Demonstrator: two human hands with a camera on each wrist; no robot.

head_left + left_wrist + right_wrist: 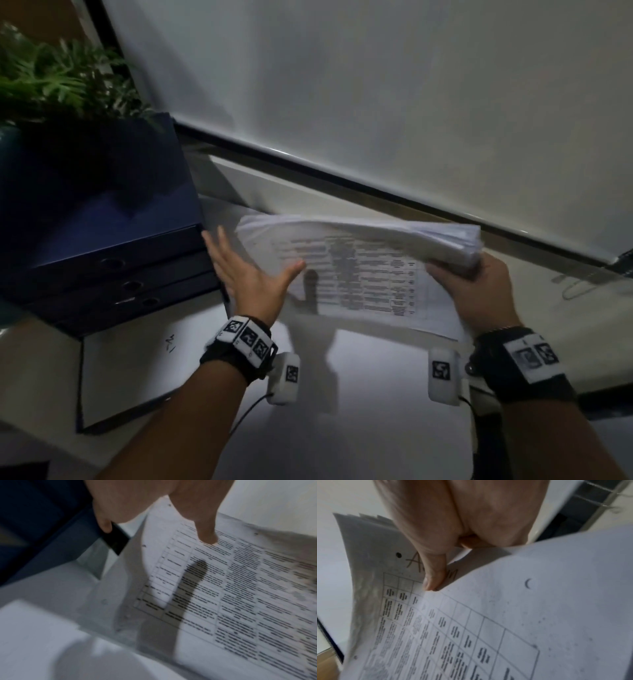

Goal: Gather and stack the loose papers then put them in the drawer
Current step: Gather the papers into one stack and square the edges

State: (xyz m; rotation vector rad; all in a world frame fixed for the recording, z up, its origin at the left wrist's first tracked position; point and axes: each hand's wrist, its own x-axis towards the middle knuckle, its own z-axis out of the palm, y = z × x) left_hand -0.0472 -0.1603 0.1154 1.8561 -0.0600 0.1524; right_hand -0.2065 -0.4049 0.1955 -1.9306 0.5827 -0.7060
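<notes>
A thick stack of papers [359, 253] with a printed table on its near sheet is held up above the white desk [359, 394]. My right hand [469, 281] grips the stack's right end, thumb [435, 574] pressed on the printed sheet [505, 615]. My left hand [250, 274] is spread flat at the stack's left end, fingers straight, thumb tip [207, 538] touching the printed page [240, 595]. No drawer is visible.
Dark blue stacked file boxes [102, 222] stand at the left, close to my left hand's fingers. A plant [58, 78] rises behind them. A white sheet in a dark frame [137, 370] lies in front of the boxes. A wall panel [376, 102] runs behind the desk.
</notes>
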